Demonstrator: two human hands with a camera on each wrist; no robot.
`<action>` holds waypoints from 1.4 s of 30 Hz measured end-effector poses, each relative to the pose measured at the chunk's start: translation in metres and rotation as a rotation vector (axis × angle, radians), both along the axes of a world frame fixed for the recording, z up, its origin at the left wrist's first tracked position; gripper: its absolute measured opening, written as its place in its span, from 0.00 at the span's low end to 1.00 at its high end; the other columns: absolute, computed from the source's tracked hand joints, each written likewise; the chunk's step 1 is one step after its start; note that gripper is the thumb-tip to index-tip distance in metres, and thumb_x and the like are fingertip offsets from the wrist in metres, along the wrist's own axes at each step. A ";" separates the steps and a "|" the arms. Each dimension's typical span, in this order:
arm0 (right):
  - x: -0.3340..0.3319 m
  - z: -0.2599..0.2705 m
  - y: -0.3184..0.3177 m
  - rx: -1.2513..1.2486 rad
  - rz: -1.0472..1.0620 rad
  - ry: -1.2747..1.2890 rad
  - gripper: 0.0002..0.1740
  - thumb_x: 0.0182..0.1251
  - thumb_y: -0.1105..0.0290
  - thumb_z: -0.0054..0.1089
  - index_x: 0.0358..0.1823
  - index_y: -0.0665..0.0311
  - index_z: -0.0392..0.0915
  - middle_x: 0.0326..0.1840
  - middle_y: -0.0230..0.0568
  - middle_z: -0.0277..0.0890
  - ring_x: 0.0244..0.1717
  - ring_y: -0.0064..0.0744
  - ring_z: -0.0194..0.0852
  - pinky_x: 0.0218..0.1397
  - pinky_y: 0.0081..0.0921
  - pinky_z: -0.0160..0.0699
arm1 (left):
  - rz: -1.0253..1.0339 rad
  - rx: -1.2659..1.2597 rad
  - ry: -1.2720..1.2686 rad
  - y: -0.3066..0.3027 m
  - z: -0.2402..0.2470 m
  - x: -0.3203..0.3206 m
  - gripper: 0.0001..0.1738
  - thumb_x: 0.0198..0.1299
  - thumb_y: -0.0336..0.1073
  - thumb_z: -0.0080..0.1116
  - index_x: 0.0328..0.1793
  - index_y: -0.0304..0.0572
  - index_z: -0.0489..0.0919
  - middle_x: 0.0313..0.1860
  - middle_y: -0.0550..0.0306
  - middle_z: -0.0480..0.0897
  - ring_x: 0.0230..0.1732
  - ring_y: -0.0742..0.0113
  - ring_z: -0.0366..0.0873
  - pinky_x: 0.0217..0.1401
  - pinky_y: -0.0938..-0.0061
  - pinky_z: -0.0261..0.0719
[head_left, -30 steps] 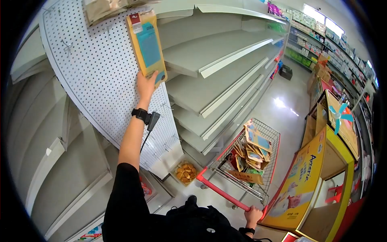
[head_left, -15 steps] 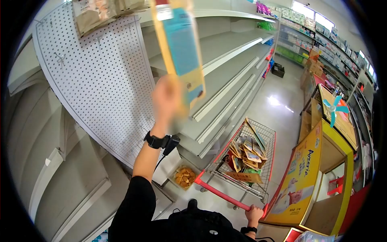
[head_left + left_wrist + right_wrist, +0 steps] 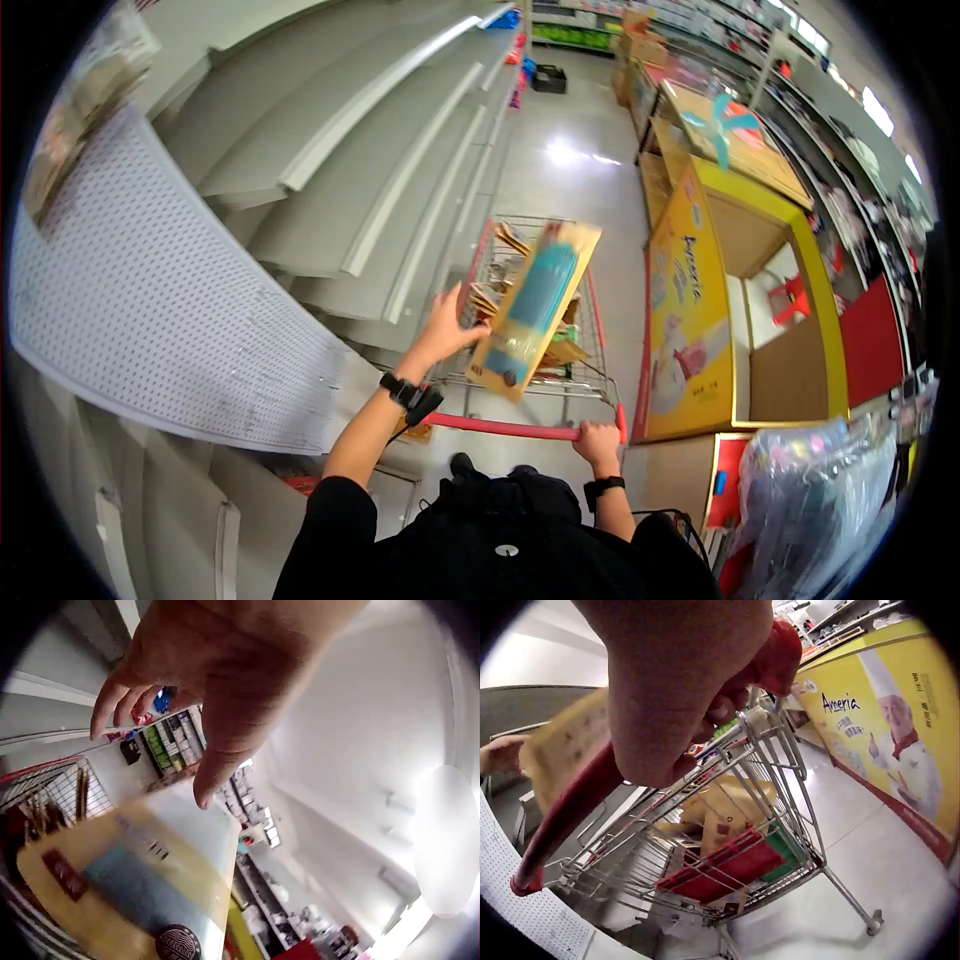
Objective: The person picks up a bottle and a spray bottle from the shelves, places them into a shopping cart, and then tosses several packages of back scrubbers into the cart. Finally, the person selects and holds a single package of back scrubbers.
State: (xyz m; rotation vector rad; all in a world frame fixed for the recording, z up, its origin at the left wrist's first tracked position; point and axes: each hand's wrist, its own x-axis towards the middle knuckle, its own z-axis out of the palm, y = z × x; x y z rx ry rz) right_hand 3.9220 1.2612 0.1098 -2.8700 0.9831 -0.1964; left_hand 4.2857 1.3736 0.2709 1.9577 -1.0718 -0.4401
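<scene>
My left hand (image 3: 445, 332) is spread beside a flat yellow package (image 3: 540, 305) with a blue-green panel. In the left wrist view the thumb (image 3: 214, 776) and fingers extend above the package (image 3: 127, 877), apart from it. The package tilts in the air over the shopping cart (image 3: 603, 345). With curled fingers my right hand (image 3: 599, 445) grips the right end of the red cart handle (image 3: 500, 428). Several similar packages (image 3: 486, 299) lie in the basket, partly hidden by the tilted one. A red item (image 3: 724, 866) shows through the cart wires in the right wrist view.
Grey shelves (image 3: 330, 190) and a white pegboard (image 3: 170, 290) line the left side. On the right stands a yellow display counter (image 3: 690, 310), close to the cart. Plastic-wrapped goods (image 3: 815, 490) are at the lower right. A black crate (image 3: 548, 79) sits farther down the aisle.
My left hand has carried the package from the pegboard to above the cart and let go of it. My view has turned right; the right hand still grips the handle.
</scene>
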 end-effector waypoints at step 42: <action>-0.045 0.011 -0.036 0.090 0.163 0.057 0.08 0.49 0.62 0.57 0.23 0.57 0.79 0.20 0.44 0.78 0.24 0.48 0.79 0.29 0.44 0.75 | -0.242 0.548 -0.478 0.093 -0.129 -0.165 0.14 0.48 0.46 0.59 0.33 0.44 0.80 0.29 0.44 0.82 0.36 0.46 0.81 0.39 0.54 0.79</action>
